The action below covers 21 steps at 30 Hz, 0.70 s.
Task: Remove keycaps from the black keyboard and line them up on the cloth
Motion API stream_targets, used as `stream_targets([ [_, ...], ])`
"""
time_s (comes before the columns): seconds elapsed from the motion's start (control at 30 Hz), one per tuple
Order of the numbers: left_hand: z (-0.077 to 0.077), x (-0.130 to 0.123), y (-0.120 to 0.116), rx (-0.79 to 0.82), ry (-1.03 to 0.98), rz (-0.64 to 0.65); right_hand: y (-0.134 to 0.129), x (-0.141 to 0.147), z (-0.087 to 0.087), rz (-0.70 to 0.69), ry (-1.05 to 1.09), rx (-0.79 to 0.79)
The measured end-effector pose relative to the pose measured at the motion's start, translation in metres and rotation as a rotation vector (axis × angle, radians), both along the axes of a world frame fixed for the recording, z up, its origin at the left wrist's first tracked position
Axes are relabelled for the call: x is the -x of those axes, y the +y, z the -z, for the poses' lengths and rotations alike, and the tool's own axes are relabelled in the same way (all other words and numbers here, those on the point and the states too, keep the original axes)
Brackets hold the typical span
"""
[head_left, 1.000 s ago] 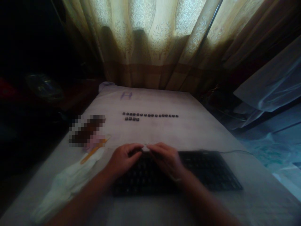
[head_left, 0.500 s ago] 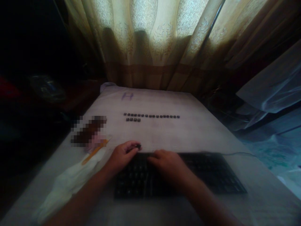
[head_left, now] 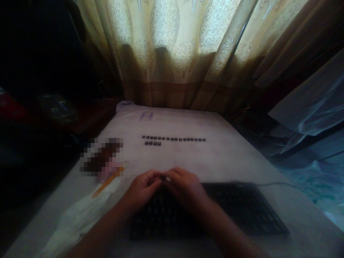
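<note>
Over the far edge of a black keyboard (head_left: 242, 200), my two hands meet fingertip to fingertip. A small dark keycap (head_left: 163, 177) is pinched between the thumb and fingers of my left hand (head_left: 145, 186). My right hand (head_left: 186, 184) is closed too, its fingertips on the same keycap; a small pale spot shows there, too blurred to name. My hands and forearms hide the keyboard's middle. Farther back lies a long row of keycaps (head_left: 176, 139), with a short row of keycaps (head_left: 155, 143) before its left end.
Left of the keyboard lie a crumpled white cloth (head_left: 77, 211), an orange-handled tool (head_left: 107, 182) and a pixelated item (head_left: 102, 157). A cable (head_left: 276, 184) runs off right from the keyboard. Patterned curtains (head_left: 185, 53) hang behind the cloth-covered table (head_left: 193, 123).
My right hand has come up and left from the keyboard to meet my left hand at the keycap. The whole scene sits slightly lower in view.
</note>
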<state>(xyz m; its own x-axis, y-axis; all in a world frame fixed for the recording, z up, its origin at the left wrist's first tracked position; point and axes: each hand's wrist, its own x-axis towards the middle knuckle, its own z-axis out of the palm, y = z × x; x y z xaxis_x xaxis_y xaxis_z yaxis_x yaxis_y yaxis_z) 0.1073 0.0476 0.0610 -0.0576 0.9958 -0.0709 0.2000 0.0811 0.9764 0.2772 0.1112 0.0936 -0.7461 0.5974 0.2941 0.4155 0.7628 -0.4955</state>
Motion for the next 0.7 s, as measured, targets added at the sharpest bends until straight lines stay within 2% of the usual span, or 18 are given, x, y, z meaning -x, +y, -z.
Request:
stream_targets([
  [0.23, 0.003, 0.001, 0.003, -0.011, -0.003, -0.040, 0.011, 0.010, 0.000, -0.014, -0.094, -0.050],
  [0.33, 0.003, 0.006, 0.006, -0.011, 0.066, -0.115, 0.023, 0.017, 0.000, -0.045, -0.096, -0.067],
  [0.4, 0.004, 0.013, 0.008, -0.033, 0.152, -0.192, 0.040, 0.022, 0.000, -0.012, -0.095, -0.049],
  [0.53, 0.013, 0.029, 0.013, -0.078, 0.264, -0.346, 0.087, 0.036, 0.005, 0.176, -0.209, -0.020],
  [0.7, 0.022, 0.036, 0.015, -0.077, 0.298, -0.387, 0.130, 0.057, 0.023, 0.232, -0.324, -0.010],
])
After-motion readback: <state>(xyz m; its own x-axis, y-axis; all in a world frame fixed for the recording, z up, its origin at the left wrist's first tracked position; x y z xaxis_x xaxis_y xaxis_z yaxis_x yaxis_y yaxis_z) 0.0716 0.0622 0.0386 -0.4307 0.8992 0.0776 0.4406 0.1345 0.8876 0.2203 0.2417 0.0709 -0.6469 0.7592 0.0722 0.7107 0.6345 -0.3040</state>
